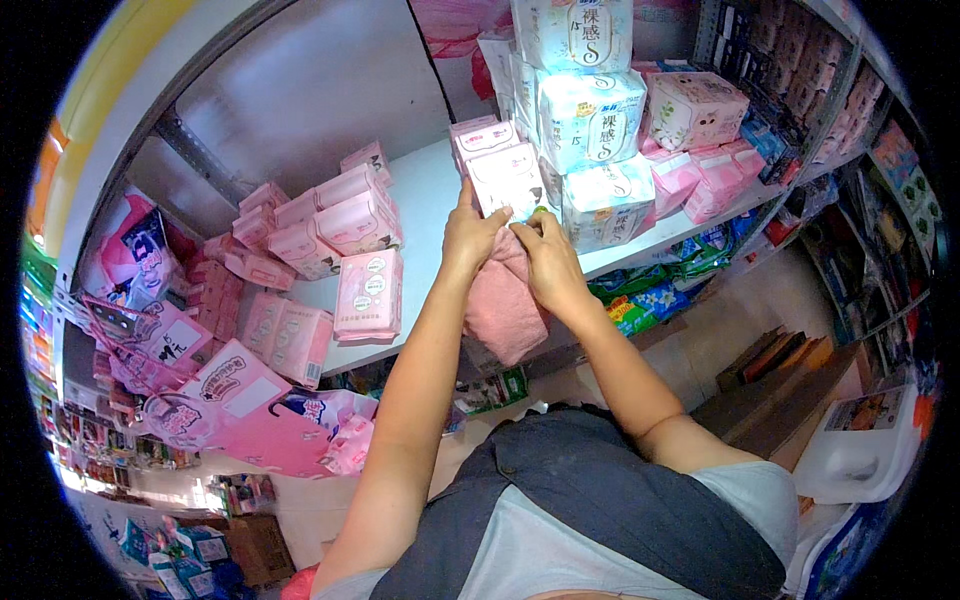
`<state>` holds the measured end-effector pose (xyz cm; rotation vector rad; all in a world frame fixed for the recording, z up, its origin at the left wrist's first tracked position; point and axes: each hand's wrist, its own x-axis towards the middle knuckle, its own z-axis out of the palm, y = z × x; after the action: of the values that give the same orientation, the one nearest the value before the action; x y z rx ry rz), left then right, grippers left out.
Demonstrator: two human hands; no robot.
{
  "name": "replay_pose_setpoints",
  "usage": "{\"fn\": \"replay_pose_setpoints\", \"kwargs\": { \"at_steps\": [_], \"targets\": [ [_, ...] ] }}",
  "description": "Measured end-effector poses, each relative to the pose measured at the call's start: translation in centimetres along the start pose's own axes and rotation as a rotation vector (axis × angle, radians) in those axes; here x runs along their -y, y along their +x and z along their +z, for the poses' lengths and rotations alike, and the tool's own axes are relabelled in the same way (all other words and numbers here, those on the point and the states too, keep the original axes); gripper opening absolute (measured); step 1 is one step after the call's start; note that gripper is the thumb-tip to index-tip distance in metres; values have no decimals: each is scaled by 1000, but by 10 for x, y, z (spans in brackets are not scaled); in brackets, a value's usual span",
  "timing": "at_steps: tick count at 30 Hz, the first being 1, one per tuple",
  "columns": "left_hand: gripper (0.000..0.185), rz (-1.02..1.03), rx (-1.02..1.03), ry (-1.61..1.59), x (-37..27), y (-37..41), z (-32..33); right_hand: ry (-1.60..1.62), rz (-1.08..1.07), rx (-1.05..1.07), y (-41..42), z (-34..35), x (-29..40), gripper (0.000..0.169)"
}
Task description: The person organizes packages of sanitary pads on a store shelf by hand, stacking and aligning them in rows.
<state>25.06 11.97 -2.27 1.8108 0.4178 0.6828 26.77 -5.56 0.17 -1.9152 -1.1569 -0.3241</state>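
My left hand (472, 232) holds a white and pink soft pack (506, 184) by its near left edge, at the front of a white shelf (424, 187). At the pack's near right corner is my right hand (551, 251), its fingers bent on a pink cloth (506, 307). The cloth hangs down between both hands, past the shelf's front edge. Behind the held pack stands a similar pack (486, 136). Just right of it rises a stack of pale blue sanitary pad packs (592, 120). What my fingertips do under the pack is partly hidden.
Rows of pink packs (356, 217) stand on the shelf's left, with a single pink pack (367, 292) near its edge. More pink packs (697, 112) fill the right. Green and blue bags (660, 292) lie below. Cardboard boxes (780, 382) and a white plastic container (855, 450) are at lower right.
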Motion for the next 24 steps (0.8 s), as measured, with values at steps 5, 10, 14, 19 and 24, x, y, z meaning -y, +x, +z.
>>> {"fn": "replay_pose_setpoints", "kwargs": {
  "at_steps": [5,10,14,19,24],
  "targets": [
    [91,-53,-75,94,5,2,1,24,-15,42,14,6,-3,34],
    [90,-273,-214,182,-43,-31,-5,-20,-12,-17,13,3,-3,33],
    [78,-126,-286,193,-90,-110,-24,77,-66,-115,2,1,6,23],
    [71,83,-596,223,-86,-191,-79,455,-106,30,-19,12,33,27],
    [91,-123,-663,479,-50,-209,-136,398,-203,319,-21,43,86,55]
  ]
}}
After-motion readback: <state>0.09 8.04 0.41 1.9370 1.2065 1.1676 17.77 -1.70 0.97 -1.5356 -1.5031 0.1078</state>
